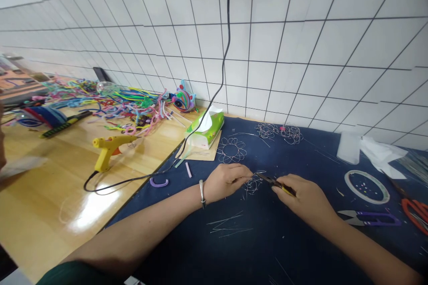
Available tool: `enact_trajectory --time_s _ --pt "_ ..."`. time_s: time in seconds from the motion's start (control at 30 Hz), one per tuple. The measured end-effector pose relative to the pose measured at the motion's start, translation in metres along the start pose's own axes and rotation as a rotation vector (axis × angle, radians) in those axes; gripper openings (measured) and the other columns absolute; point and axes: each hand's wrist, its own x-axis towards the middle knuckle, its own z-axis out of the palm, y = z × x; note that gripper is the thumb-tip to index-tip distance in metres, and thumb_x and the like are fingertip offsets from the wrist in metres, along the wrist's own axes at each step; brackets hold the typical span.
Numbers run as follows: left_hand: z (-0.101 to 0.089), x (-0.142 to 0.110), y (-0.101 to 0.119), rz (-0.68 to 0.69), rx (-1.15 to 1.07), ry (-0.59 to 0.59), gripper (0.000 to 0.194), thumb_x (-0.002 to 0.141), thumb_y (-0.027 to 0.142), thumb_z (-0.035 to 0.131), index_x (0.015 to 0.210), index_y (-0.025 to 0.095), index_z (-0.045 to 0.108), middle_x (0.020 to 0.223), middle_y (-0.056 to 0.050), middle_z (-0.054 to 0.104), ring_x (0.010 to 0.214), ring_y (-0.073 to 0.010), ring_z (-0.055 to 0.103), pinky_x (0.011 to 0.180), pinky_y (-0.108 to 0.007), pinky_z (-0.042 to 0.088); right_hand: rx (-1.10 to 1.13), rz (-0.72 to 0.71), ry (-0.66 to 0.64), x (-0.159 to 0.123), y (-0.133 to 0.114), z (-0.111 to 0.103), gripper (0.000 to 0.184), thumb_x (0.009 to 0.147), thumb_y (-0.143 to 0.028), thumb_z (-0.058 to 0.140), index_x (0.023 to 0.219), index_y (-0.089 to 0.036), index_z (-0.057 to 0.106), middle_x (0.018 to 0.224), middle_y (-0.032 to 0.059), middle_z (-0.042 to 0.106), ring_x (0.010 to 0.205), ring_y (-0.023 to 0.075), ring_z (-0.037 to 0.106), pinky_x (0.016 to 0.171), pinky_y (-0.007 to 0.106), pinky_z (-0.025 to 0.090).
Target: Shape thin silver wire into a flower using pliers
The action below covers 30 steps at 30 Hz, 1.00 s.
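My right hand (299, 193) is closed around pliers (284, 188) with yellow-and-black handles, and their dark jaws point left. The jaw tips meet a thin metal wire (260, 172) in front of my left hand (229, 180). That hand is closed, thumb and fingers pinching the wire's other end. Just below the jaws sits a small tangle of bent wire (253, 185). Behind my left hand lies a flower-shaped ring of wire loops (232, 150). Several straight cut wires (229, 223) rest on the dark blue cloth (207, 254) nearer to me.
A tissue pack (212, 131) stands behind the wire ring. Coiled wire pieces (279, 132) lie by the wall. At right are purple snips (371, 218), a white ring (368, 187) and orange-handled scissors (414, 211). A yellow glue gun (112, 149) and pipe cleaners (133, 102) are left.
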Motion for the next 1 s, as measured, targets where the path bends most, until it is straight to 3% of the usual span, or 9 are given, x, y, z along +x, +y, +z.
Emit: enact_trajectory --time_s 0.27,0.43,0.6,1.0 --pt "-0.0051 0.0059 0.0056 -0.091 -0.046 -0.043 0.007 0.082 0.018 0.051 0.079 0.014 0.055 0.082 -0.004 0.060 0.077 -0.0110 0.057 0.070 -0.023 0.048 -0.027 0.023 -0.007 0.0002 -0.0002 0.0020 0.018 0.081 -0.037 0.046 0.082 -0.026 0.061 0.074 -0.0016 0.060 0.068 0.0137 0.056 0.061 0.025 0.041" --pt "-0.0056 0.0075 0.0095 -0.078 -0.091 -0.047 0.004 0.078 0.012 0.052 0.074 0.015 0.053 0.085 -0.003 0.058 0.084 -0.0117 0.055 0.074 -0.024 0.047 -0.048 0.016 0.018 0.0009 0.0028 0.0046 0.019 0.081 -0.038 0.046 0.086 -0.028 0.062 0.077 -0.0020 0.061 0.070 0.0134 0.057 0.063 0.025 0.041" --pt "-0.0029 0.0069 0.0093 -0.075 -0.106 -0.026 0.006 0.077 0.011 0.051 0.073 0.015 0.053 0.094 -0.005 0.059 0.085 -0.0114 0.056 0.072 -0.023 0.046 -0.054 -0.028 0.056 0.0000 0.0028 0.0047 0.020 0.081 -0.037 0.046 0.085 -0.027 0.063 0.074 -0.0013 0.061 0.067 0.0128 0.057 0.060 0.024 0.041" --pt "-0.0013 0.0061 0.0086 -0.078 -0.104 -0.017 0.007 0.079 0.013 0.050 0.081 0.015 0.057 0.084 -0.005 0.059 0.080 -0.0121 0.056 0.073 -0.024 0.048 -0.089 -0.046 0.035 -0.0018 -0.0012 0.0056 0.019 0.081 -0.037 0.046 0.084 -0.027 0.063 0.072 -0.0021 0.060 0.067 0.0124 0.056 0.059 0.024 0.042"
